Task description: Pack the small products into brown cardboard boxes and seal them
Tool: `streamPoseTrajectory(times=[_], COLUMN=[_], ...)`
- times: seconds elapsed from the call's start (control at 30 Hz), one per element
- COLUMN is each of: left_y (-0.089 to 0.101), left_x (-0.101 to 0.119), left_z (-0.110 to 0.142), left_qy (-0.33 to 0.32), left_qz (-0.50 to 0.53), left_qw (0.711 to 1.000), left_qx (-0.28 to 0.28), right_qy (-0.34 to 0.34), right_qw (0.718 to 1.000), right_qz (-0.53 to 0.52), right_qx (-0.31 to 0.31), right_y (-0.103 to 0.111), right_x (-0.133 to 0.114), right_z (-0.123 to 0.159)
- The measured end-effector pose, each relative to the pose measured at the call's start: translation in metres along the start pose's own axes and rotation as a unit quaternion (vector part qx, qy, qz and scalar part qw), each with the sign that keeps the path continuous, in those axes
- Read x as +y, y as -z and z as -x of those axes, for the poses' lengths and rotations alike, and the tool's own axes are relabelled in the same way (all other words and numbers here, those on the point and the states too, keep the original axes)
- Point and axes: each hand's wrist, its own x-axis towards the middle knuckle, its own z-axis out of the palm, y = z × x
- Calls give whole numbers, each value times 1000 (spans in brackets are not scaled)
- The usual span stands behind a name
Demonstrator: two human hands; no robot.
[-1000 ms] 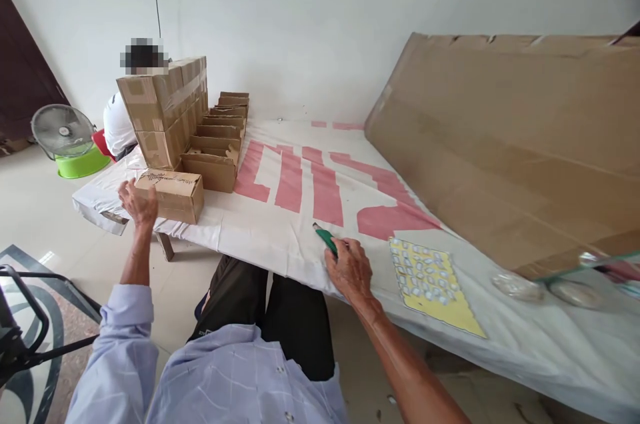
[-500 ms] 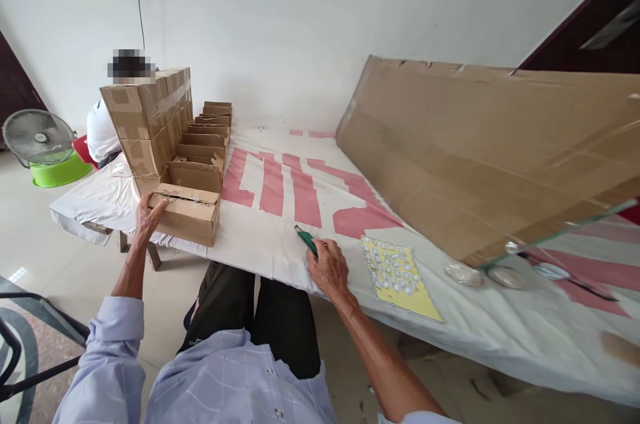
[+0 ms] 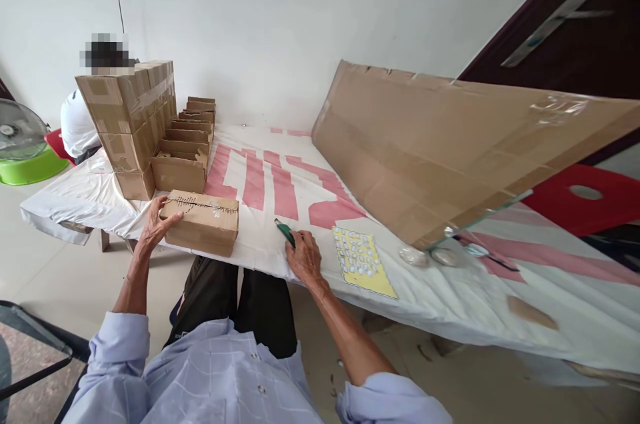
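Closed carton (image 3: 200,232): lies lengthwise just beside the table's near edge, its top seam ragged; a hard pull towards you could tip it over that edge.
Left hand (image 3: 156,225): you have it curled narrowly round the carton's left end, thumb over the top; with only that end held, a sideways push could swing the other end round.
Right hand (image 3: 304,257): closed round the green utility knife (image 3: 285,232), low over the table, well apart from your left.
Knife tip: points away from you, towards the table's far side; I cannot tell how much blade is out. If it is out, a slip along the seam could run into your left thumb, and too deep a cut could mark the contents.
Table cover (image 3: 260,254): wrinkled cloth, so it might bunch and drag the carton askew.
Open cartons (image 3: 180,174): a row just beyond the closed one, by the taped stack (image 3: 117,111); shoving the carton away from you could knock them.
Yellow sheet (image 3: 383,283): near your right wrist, dotted with small white pieces that a sleeve could catch.
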Motion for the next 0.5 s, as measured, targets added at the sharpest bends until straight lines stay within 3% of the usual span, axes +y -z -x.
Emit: streamPoseTrajectory(times=[0.27, 0.5], left_y=[10, -4], left_x=[16, 18], left_z=[-9, 2], left_qy=[-1, -14], left_qz=[102, 130], left_qw=[990, 982], left_qx=[-100, -134], right_qy=[-6, -10], right_qw=[1000, 1000], right_qz=[9, 0], right_qx=[1, 0], right_y=[-2, 0], right_x=[-3, -2], right_z=[-1, -2])
